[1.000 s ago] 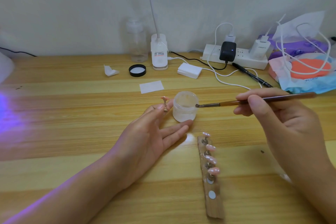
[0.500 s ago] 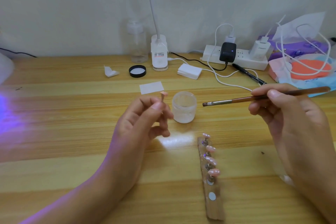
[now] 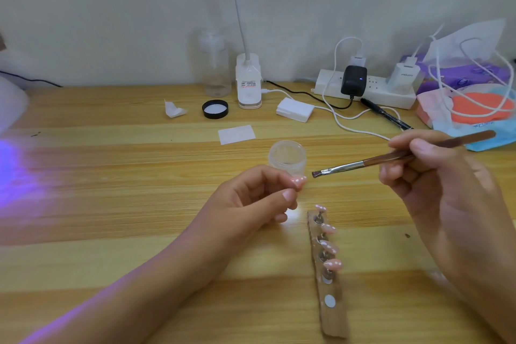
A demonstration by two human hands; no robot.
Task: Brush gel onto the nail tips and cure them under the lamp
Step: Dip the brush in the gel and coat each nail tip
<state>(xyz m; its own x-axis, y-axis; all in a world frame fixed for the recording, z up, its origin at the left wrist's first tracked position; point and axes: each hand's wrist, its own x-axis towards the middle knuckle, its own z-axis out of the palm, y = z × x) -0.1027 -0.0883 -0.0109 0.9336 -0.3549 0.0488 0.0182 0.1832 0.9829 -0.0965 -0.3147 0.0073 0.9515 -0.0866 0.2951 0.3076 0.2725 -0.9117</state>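
Left edge of frame: a pale, blurred shape, cut off, too soft to name. Below it, violet light spills across the wooden table. The right forearm runs out at the lower right corner. Whatever carries the held nail tip is hidden inside the left fingers. The foot of the clear jar is covered by those same fingertips, and its contents cannot be made out. I cannot tell whether the bristles carry any gel.

Left hand: the forearm enters from the lower left corner and the hand sits mid-frame. Its fingers are curled in, with the thumb and forefinger pinching just below the nail tip. Right hand: right of centre, fingers folded, thumb and forefinger gripping the brush partway along its brown handle.

The brush's long axis runs from upper right down to the left at a shallow slope. The handle end is near the right edge and the metal ferrule and bristles point left. The bristles sit just beside the held tip, with a small gap showing and no contact. The tip is pink with white dots, its free end turned right toward the bristles, just in front of the jar.

Wooden strip, lower centre: its long axis runs top to bottom, slightly tilted. Four more tips stand along its upper part, all leaning right, and two bare round pads sit below them.
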